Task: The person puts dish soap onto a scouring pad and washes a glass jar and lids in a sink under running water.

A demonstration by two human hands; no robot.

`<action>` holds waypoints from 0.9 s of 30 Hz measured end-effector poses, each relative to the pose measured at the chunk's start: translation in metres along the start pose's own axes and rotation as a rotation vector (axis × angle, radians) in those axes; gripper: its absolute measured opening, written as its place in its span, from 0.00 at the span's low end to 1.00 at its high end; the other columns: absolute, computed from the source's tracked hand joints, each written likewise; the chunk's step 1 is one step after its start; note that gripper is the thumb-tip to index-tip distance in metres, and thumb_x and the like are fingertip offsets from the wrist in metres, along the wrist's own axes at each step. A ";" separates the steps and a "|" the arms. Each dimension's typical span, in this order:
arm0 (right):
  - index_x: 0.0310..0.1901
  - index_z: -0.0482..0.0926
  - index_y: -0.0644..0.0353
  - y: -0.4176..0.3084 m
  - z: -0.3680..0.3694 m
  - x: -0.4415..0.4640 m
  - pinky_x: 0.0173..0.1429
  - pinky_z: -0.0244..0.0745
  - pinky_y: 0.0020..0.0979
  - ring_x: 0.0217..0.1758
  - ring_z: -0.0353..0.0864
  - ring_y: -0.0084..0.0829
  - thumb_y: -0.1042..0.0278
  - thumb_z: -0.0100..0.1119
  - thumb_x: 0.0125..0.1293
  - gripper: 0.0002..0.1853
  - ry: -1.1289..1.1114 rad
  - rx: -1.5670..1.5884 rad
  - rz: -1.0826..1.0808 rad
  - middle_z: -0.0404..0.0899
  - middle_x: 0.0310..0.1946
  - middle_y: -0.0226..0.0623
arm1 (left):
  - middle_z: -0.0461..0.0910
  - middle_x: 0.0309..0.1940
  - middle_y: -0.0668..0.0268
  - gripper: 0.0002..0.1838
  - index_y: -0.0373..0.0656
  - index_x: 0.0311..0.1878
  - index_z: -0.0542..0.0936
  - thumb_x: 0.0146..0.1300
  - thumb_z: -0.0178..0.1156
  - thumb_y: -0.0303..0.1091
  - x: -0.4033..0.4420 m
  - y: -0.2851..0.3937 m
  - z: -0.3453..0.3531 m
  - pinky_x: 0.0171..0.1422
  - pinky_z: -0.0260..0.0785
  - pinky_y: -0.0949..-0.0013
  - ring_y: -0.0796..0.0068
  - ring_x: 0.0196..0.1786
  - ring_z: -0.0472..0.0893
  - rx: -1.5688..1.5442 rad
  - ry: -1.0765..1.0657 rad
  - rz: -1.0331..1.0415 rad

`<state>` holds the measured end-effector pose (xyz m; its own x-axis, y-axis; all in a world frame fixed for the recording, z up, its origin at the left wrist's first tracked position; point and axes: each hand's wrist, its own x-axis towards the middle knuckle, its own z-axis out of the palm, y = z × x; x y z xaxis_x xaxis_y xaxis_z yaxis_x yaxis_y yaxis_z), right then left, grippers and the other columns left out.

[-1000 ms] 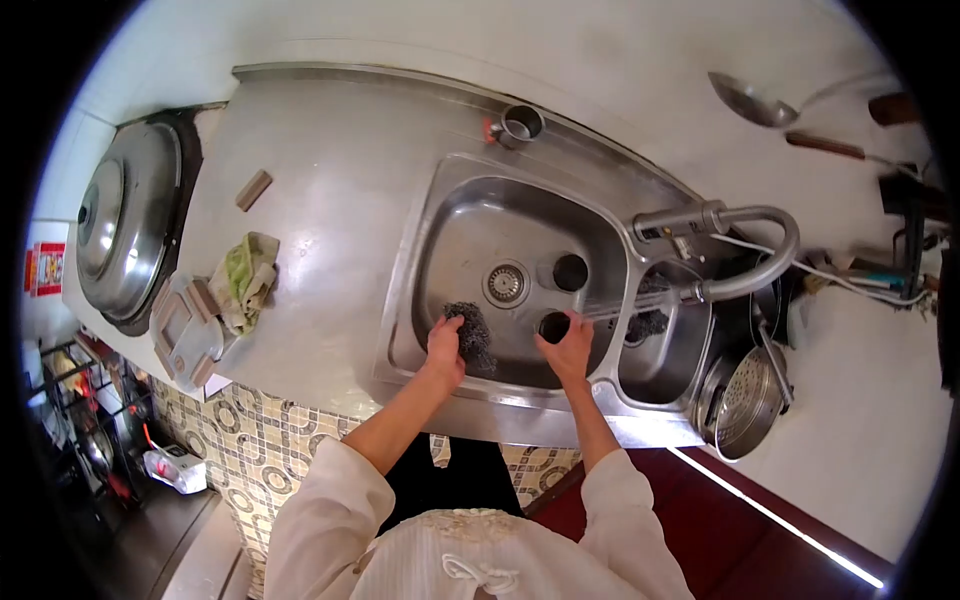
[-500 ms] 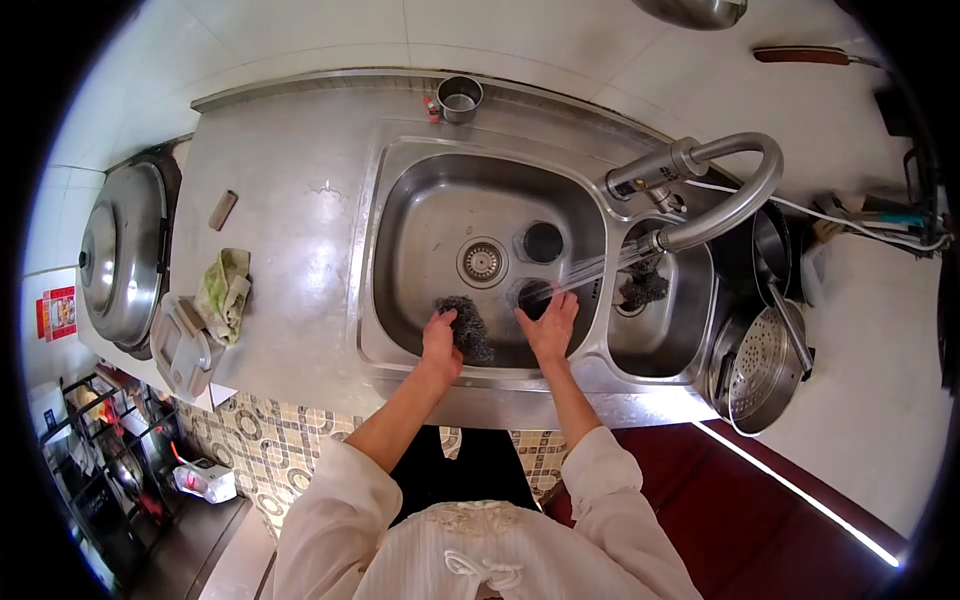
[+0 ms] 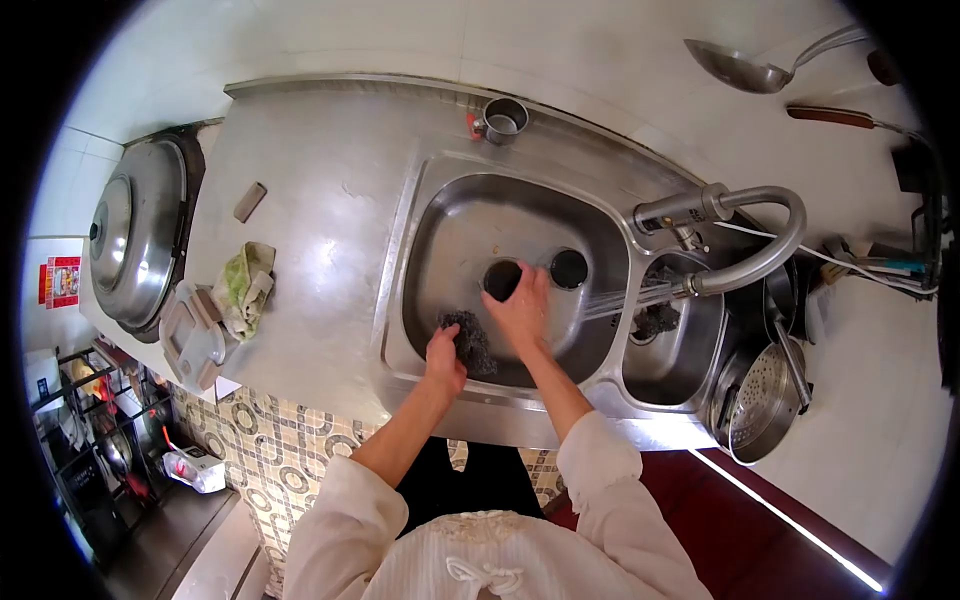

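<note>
My left hand is closed around a dark grey, stringy scouring pad, low in the large sink basin. My right hand grips a small dark round container from its near right side, thumb and fingers around the rim. Whether that container is a cup or a lidded jar does not show. A similar dark round container stands on the basin floor just to the right. Water streams leftward from the faucet and passes to the right of my right hand.
A smaller basin on the right holds a dark stringy clump. Behind the sink stands a metal mug. On the left counter lie a green-white cloth and a lidded wok. A perforated steamer pan is far right.
My right hand has moved left out of the water stream with the round container, passing the other one. My left hand still holds the scouring pad. The camera view has shifted slightly.
</note>
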<state>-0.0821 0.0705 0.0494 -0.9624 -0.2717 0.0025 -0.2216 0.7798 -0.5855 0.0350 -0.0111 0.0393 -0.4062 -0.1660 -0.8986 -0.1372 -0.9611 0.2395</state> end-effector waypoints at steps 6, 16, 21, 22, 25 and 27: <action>0.56 0.63 0.67 -0.043 0.039 0.060 0.61 0.63 0.41 0.55 0.63 0.49 0.64 0.72 0.42 0.40 -0.030 -0.055 -0.108 0.63 0.49 0.48 | 0.78 0.42 0.68 0.09 0.48 0.48 0.72 0.66 0.48 0.33 0.002 0.016 -0.010 0.54 0.70 0.60 0.68 0.46 0.78 -0.020 -0.037 -0.019; 0.54 0.70 0.66 0.000 0.038 0.027 0.55 0.67 0.41 0.56 0.69 0.45 0.65 0.66 0.53 0.27 0.050 0.109 -0.227 0.68 0.53 0.50 | 0.79 0.40 0.67 0.13 0.47 0.51 0.72 0.63 0.51 0.29 0.027 0.013 -0.023 0.46 0.75 0.61 0.67 0.42 0.80 -0.095 -0.036 -0.039; 0.34 0.79 0.65 0.076 -0.004 -0.053 0.32 0.75 0.25 0.28 0.80 0.24 0.63 0.58 0.64 0.11 -0.075 0.256 0.159 0.80 0.26 0.36 | 0.79 0.40 0.68 0.13 0.48 0.51 0.72 0.63 0.52 0.29 0.014 0.012 -0.001 0.46 0.75 0.60 0.67 0.42 0.80 -0.054 -0.049 -0.064; 0.33 0.79 0.63 0.091 -0.015 -0.062 0.31 0.74 0.24 0.27 0.79 0.22 0.62 0.57 0.65 0.12 -0.004 0.299 0.236 0.80 0.25 0.33 | 0.79 0.41 0.68 0.12 0.48 0.50 0.72 0.63 0.52 0.29 0.015 0.011 0.002 0.46 0.75 0.60 0.67 0.42 0.80 -0.047 -0.024 -0.057; 0.33 0.78 0.59 0.115 -0.061 -0.058 0.28 0.72 0.21 0.26 0.78 0.19 0.59 0.52 0.68 0.13 0.165 0.613 0.586 0.79 0.26 0.29 | 0.78 0.41 0.69 0.11 0.49 0.50 0.72 0.64 0.51 0.30 0.026 0.001 0.002 0.46 0.75 0.60 0.68 0.42 0.79 -0.014 -0.058 -0.098; 0.37 0.76 0.57 0.112 -0.099 -0.031 0.28 0.70 0.21 0.26 0.74 0.17 0.59 0.49 0.70 0.11 0.295 0.737 0.589 0.77 0.26 0.27 | 0.78 0.40 0.69 0.11 0.49 0.50 0.72 0.64 0.50 0.30 0.025 -0.003 0.003 0.46 0.75 0.60 0.68 0.42 0.79 0.001 -0.085 -0.113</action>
<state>-0.0930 0.2217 0.0640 -0.9103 0.2762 -0.3084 0.3624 0.1713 -0.9161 0.0225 -0.0113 0.0168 -0.4634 -0.0371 -0.8854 -0.1872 -0.9725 0.1387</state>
